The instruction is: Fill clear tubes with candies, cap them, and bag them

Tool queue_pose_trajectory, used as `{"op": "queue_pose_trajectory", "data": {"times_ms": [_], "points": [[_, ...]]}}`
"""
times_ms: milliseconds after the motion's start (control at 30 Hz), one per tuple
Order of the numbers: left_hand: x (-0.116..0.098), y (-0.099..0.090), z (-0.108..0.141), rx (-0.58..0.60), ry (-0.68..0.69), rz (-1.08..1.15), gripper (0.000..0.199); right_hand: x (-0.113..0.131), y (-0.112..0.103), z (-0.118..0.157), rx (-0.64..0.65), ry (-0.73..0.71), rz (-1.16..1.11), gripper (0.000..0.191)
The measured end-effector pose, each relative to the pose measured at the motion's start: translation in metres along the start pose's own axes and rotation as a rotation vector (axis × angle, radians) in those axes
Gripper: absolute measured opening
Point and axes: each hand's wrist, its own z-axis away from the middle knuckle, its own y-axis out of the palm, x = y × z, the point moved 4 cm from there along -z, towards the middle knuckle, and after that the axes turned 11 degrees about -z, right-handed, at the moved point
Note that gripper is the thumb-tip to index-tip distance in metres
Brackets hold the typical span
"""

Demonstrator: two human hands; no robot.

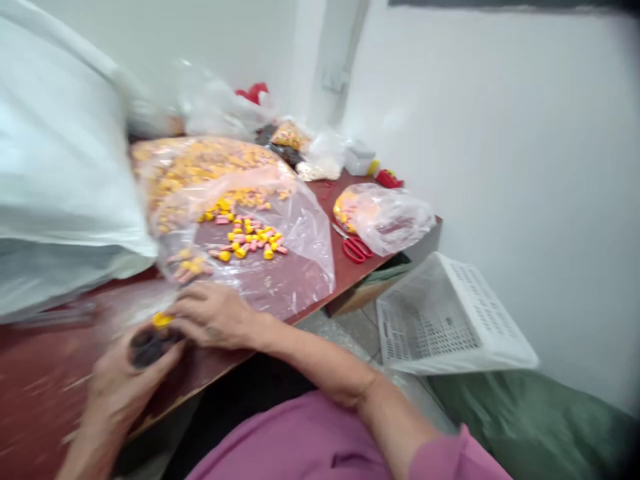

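My left hand [125,373] is at the table's front edge, its thumb and fingers curled around a dark part with rounded hollows [146,348]. Close against it is my right hand [215,317], fingers bent together at a small yellow cap-like piece [161,320] on top of the dark part. Blur hides exactly how the fingertips touch it. Beyond my hands, several small yellow-and-pink pieces [255,237] lie loose at the mouth of a large clear plastic bag [305,247], which holds many more of them.
Red-handled scissors [356,249] lie by a smaller clear bag [395,217] on the red-brown table [40,373]. A white sack [65,147] rises at the left. Below the table's right side stand a white perforated crate [480,313] and green cloth-like material [540,420].
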Motion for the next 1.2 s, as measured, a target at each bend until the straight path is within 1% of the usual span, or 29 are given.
{"op": "queue_pose_trajectory", "data": {"times_ms": [33,67,100,133,167,200,233,300,367,433,500,533,600,633,733,800,833,867,933,1000,1100,1133,1200], "points": [[0.008,-0.007,0.005,-0.001,-0.034,0.029,0.037,-0.007,-0.011,0.004,-0.058,0.021,-0.041,0.024],[0.013,-0.010,0.009,0.001,-0.048,0.072,0.039,-0.018,-0.023,0.008,-0.137,0.085,-0.066,0.022],[0.015,-0.010,0.010,0.001,-0.042,0.120,0.041,-0.034,-0.034,0.013,-0.217,0.184,-0.058,0.023],[0.014,-0.008,0.010,0.004,-0.016,0.164,0.042,-0.052,-0.045,0.018,-0.302,0.312,-0.010,0.022],[0.013,-0.006,0.008,0.005,0.015,0.198,0.041,-0.069,-0.054,0.024,-0.334,0.435,0.057,0.020],[0.011,-0.003,0.007,0.007,0.045,0.221,0.040,-0.085,-0.062,0.029,-0.345,0.541,0.130,0.017],[0.008,-0.001,0.006,0.010,0.073,0.234,0.037,-0.099,-0.067,0.032,-0.324,0.612,0.190,0.017],[0.003,0.000,0.005,0.008,0.124,0.242,0.030,-0.119,-0.072,0.036,-0.249,0.691,0.287,0.022],[0.000,-0.003,0.007,-0.002,0.161,0.256,0.024,-0.129,-0.072,0.037,-0.190,0.725,0.347,0.021],[-0.002,-0.006,0.009,-0.004,0.192,0.282,0.023,-0.130,-0.070,0.036,-0.187,0.743,0.368,0.019],[-0.002,-0.007,0.010,0.000,0.207,0.285,0.025,-0.119,-0.068,0.033,-0.246,0.704,0.322,0.019],[-0.002,-0.008,0.010,0.001,0.210,0.274,0.026,-0.109,-0.067,0.030,-0.295,0.661,0.263,0.017],[-0.001,-0.008,0.010,-0.007,0.211,0.248,0.028,-0.079,-0.063,0.025,-0.364,0.536,0.081,0.015],[-0.001,-0.007,0.010,-0.015,0.211,0.239,0.028,-0.061,-0.060,0.021,-0.370,0.465,-0.024,0.015],[0.000,-0.007,0.010,-0.032,0.223,0.223,0.031,-0.005,-0.042,0.009,-0.248,0.248,-0.268,0.013],[0.000,-0.007,0.009,-0.048,0.231,0.217,0.032,0.021,-0.029,0.003,-0.157,0.126,-0.326,0.011],[0.000,-0.006,0.009,-0.053,0.235,0.214,0.032,0.029,-0.023,0.001,-0.122,0.078,-0.327,0.012],[0.000,-0.006,0.009,-0.058,0.238,0.213,0.032,0.034,-0.019,-0.001,-0.095,0.042,-0.318,0.013],[0.001,-0.006,0.009,-0.067,0.239,0.207,0.033,0.036,-0.014,-0.003,-0.074,0.011,-0.308,0.017],[0.002,-0.005,0.009,-0.073,0.231,0.201,0.034,0.033,-0.014,-0.004,-0.097,0.023,-0.333,0.021],[0.002,-0.006,0.009,-0.071,0.212,0.199,0.037,0.028,-0.016,0.000,-0.162,0.074,-0.337,0.015],[0.001,-0.006,0.009,-0.064,0.211,0.202,0.038,0.027,-0.015,0.002,-0.161,0.081,-0.313,0.015],[0.001,-0.008,0.009,-0.052,0.210,0.217,0.038,0.029,-0.008,0.009,-0.118,0.082,-0.249,0.022]]}}
